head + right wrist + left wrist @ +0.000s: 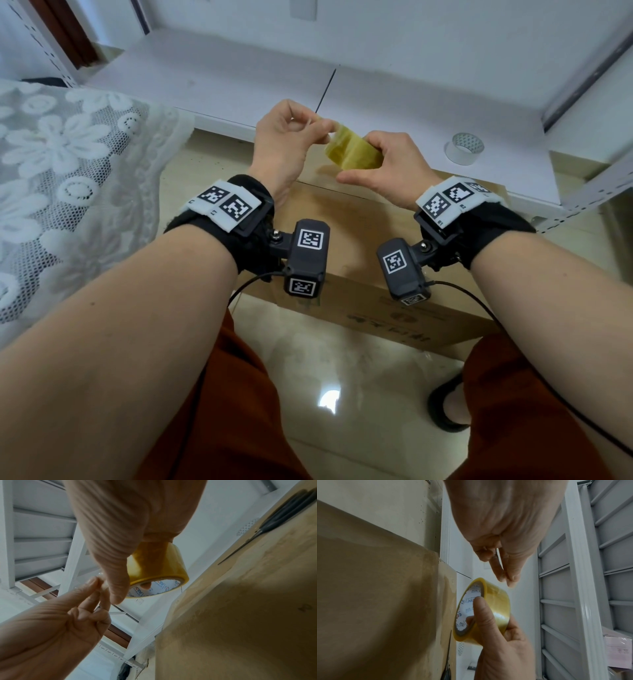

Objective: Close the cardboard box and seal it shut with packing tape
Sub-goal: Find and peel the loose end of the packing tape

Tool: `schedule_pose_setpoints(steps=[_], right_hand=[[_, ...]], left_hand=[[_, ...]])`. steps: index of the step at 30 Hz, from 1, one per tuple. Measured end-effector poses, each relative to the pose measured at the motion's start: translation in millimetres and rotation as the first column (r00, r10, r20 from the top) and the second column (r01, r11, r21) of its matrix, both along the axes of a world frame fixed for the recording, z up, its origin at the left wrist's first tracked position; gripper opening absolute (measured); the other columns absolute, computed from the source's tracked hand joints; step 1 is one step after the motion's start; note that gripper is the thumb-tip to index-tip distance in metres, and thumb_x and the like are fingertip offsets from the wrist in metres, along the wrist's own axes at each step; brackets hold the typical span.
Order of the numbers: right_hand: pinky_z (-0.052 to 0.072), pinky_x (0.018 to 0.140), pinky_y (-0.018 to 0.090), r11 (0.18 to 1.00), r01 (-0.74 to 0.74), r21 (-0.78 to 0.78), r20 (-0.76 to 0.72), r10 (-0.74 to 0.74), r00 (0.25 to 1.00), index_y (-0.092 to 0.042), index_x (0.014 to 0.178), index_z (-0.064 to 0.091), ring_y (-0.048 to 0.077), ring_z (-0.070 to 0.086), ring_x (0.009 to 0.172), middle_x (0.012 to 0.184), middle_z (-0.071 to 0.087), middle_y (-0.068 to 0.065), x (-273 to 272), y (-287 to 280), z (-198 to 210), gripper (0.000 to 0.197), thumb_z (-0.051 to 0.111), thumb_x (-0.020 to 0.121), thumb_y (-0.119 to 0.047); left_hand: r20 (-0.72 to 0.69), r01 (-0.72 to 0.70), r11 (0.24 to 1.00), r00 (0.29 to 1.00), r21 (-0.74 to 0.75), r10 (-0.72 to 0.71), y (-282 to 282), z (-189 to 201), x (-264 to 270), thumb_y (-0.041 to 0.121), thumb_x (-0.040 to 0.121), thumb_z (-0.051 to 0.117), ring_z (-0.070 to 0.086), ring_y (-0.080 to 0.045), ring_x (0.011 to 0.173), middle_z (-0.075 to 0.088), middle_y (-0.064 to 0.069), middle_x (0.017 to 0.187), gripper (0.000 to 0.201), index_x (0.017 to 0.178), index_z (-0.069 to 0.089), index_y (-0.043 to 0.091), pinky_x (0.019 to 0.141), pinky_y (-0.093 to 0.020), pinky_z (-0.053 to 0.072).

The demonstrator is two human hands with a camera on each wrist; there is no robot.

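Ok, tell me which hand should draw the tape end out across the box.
Left. The left hand already pinches at the tape's free end with its fingers, probably free to pull. The right hand grips the tape roll above the closed cardboard box, better steadying it.

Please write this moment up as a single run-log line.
stage: freeing tape end | right hand: grips yellowish translucent packing tape roll | left hand: pinches at roll's edge | brown cardboard box: flaps closed, below hands
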State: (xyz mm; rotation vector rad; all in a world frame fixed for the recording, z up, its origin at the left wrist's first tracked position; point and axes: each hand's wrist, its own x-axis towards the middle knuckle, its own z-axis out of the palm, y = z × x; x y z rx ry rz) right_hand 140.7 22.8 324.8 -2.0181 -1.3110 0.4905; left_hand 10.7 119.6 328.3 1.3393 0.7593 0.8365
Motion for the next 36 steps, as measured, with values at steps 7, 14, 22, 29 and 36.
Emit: schedule_pose_setpoints(steps=[7,14,22,29,36], right_hand=[[0.041,0.058,0.023,0.999,0.035,-0.041,-0.075,-0.038,0.996,-0.019,0.073,0.054,0.011,0.048,0.059,0.070,0.054,-0.001,3,0,-3,0.032,0.081,0.072,-0.036],[0.033,0.051,0.018,0.998,0.046,-0.045,0.018,-0.045,0.999,-0.024,0.065,0.048,0.004,0.043,0.056,0.064,0.047,-0.008,4,-1,2,0.036,0.082,0.070,-0.038],[0.040,0.060,0.028,0.994,0.057,-0.089,0.138,-0.045,0.989,-0.015,0.077,0.058,0.014,0.049,0.064,0.070,0.054,-0.002,5,-2,6,0.036,0.080,0.070,-0.043],[0.045,0.062,0.034,0.970,0.171,-0.171,0.196,-0.136,0.971,-0.020,0.071,0.055,0.015,0.050,0.063,0.070,0.057,-0.001,33,-43,-19,0.035,0.078,0.071,-0.046],[0.045,0.066,0.034,0.970,0.206,-0.126,0.171,-0.183,0.968,-0.010,0.082,0.063,0.018,0.054,0.070,0.073,0.059,0.002,44,-56,-15,0.040,0.081,0.069,-0.044]], left_hand=[[0.009,0.026,1.000,1.000,-0.012,-0.026,-3,0,1,0.008,0.083,0.071,0.060,-0.006,0.069,0.072,-0.015,0.096,0.024,0.078,0.050,0.019,0.062,-0.014,0.042],[0.092,0.020,0.991,0.996,-0.130,-0.008,0,-2,0,0.003,0.085,0.069,0.064,-0.021,0.084,0.072,-0.017,0.091,0.019,0.079,0.053,0.013,0.086,-0.032,0.054],[0.202,0.046,0.969,0.979,-0.243,0.004,-8,1,6,-0.004,0.089,0.062,0.066,-0.022,0.076,0.067,-0.018,0.087,0.017,0.082,0.050,0.006,0.076,-0.033,0.058],[0.232,-0.108,0.886,0.945,-0.451,0.233,30,0,-21,-0.005,0.089,0.060,0.063,-0.020,0.082,0.062,-0.014,0.097,0.013,0.095,0.052,0.004,0.075,-0.027,0.057],[0.042,0.155,0.933,0.988,-0.325,-0.149,-11,-13,11,-0.011,0.083,0.064,0.065,-0.014,0.073,0.063,-0.004,0.083,0.027,0.085,0.048,0.010,0.075,-0.024,0.057]])
